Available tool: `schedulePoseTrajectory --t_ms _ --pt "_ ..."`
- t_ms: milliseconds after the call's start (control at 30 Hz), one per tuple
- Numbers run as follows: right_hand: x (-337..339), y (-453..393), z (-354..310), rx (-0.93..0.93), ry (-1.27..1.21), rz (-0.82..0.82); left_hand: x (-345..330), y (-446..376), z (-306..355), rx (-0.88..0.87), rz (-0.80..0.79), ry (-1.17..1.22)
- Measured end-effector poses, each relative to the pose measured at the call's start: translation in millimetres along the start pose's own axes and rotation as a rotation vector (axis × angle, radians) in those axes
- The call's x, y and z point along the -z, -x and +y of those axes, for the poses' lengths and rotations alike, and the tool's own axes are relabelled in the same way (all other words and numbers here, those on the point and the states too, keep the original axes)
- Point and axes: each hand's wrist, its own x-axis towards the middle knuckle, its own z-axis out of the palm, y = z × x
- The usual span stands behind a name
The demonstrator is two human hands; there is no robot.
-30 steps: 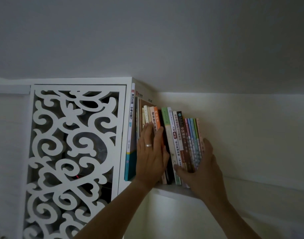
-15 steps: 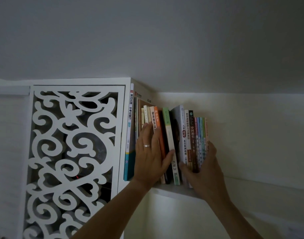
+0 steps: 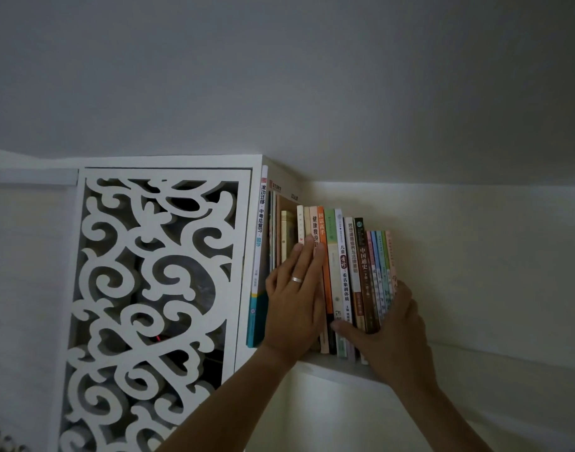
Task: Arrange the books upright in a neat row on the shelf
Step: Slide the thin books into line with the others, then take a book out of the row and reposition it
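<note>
The left hand (image 3: 294, 308) lies flat on the book spines, its grip spread with straight fingers pointing toward 12 o'clock and a ring (image 3: 296, 279) on one finger; the fingertips rest on the pale and orange spines. The right hand (image 3: 390, 334) wraps the right end of the row, thumb stretched toward 9 o'clock across the bottoms of the middle spines and fingers curled round the far side of the thin pastel books, so its grip clasps that group.

At 9 o'clock of the hands stands a white cabinet door (image 3: 155, 305) cut with scrolling openwork. Just beside its right edge a tall white and teal book (image 3: 259, 256) stands upright, its lower part sticking out past the shelf front. The row of books (image 3: 343, 265) runs on from there: thin spines in shadow, then cream, orange, green, white and dark brown ones, and last the thin pastel spines (image 3: 379, 256) at 3 o'clock. All stand close together and near upright on the white shelf (image 3: 341, 370), which continues toward 4 o'clock along the wall (image 3: 475, 256). The ceiling (image 3: 312, 76) fills the upper half.
</note>
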Motion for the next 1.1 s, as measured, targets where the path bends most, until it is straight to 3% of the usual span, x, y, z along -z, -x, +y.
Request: schedulePoseTrajectory --t_ms 233,433,533,733,900,1100 --pt "-1.9 0.1 0.0 0.004 0.032 0.009 2.3 2.4 4.6 0.067 0.027 -0.076" --pt "-2.3 1.3 0.7 0.030 0.056 0.018 1.8 4.3 6.6 0.195 0.143 -0.033" --pt "-2.3 1.4 1.0 0.030 0.066 0.022 -2.2 8.9 1.6 0.175 0.145 -0.107" --pt "-0.9 1.9 0.0 0.025 0.058 0.006 22.0 -54.5 4.9 0.192 0.124 0.001" --pt "0.0 3.8 -0.2 0.038 0.056 0.007 36.1 -87.7 0.8 0.200 0.076 -0.120" --pt "1.8 5.8 -2.5 0.040 0.094 0.004 38.9 -80.0 0.1 0.183 0.111 0.024"
